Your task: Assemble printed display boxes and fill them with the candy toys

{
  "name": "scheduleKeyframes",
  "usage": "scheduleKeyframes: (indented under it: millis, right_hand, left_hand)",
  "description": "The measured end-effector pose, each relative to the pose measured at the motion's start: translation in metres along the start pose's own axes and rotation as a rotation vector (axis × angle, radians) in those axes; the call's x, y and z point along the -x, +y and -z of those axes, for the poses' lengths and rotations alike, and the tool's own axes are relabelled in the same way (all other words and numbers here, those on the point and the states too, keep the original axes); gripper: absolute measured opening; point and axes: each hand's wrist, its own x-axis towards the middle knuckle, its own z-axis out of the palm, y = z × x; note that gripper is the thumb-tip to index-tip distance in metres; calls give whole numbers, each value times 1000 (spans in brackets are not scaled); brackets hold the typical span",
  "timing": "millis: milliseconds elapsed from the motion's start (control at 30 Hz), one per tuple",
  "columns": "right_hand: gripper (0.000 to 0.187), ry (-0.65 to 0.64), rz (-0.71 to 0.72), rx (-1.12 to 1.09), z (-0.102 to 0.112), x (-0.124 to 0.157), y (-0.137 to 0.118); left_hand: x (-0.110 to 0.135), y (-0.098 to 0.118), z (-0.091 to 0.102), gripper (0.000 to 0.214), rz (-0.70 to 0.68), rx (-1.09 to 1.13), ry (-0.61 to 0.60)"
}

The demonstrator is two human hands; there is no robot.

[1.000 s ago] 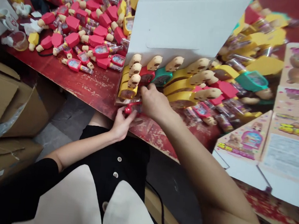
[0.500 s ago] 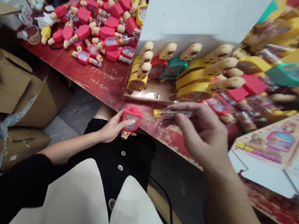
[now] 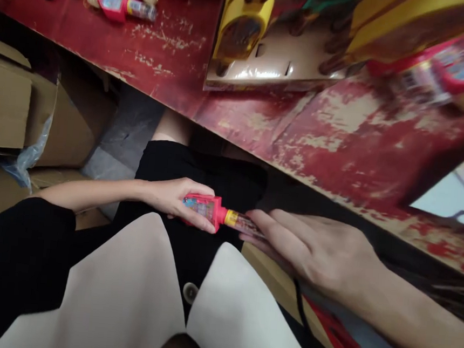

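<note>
Above my lap, my left hand (image 3: 181, 202) is closed around a red plastic toy case (image 3: 208, 209) with a clear window. My right hand (image 3: 310, 246) grips a clear tube with a yellow end (image 3: 247, 224), its fingers stretched along the tube. The tube's yellow end meets the red neck of the case, and the two lie in one line. Whether they are joined or only touching I cannot tell. The far end of the tube is hidden under my right fingers.
On the worn red table (image 3: 237, 109) stands a display box (image 3: 273, 72) holding yellow toys (image 3: 244, 29). A red toy with its tube (image 3: 115, 1) lies at the left, and blurred red toys (image 3: 456, 63) lie at the right. Cardboard boxes (image 3: 7, 95) stand at the left.
My right hand has brought the tube down to the case's neck. My left hand has turned the case so its neck points right. The view has tilted down toward my lap.
</note>
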Motion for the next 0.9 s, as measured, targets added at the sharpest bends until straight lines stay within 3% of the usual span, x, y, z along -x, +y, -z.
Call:
scheduleKeyframes:
  millis: [267,467,567,667,733,900]
  right_hand:
    - [15,-71,-166,-300,-19,19,-30]
    - [19,-112,-389,-449,-15,16,-46]
    - [27,-181,-604,-640,-18,17,-51]
    - [38,-201,-876,-840,-24,15,-49]
    - [43,-179,-980,-913,-27,14,-47]
    - [54,-260,-1178,-1086,-30,10,-48]
  left_hand:
    - [0,-11,-13,42,-152,-364,23]
    - [4,-6,-21,40,-67,-726,97]
    - [2,-10,-21,39,-50,-762,85]
    - [0,-18,-17,43,-111,-610,100]
    - [1,-20,-15,46,-144,-572,131]
    - [3,-14,-22,48,-61,-890,180]
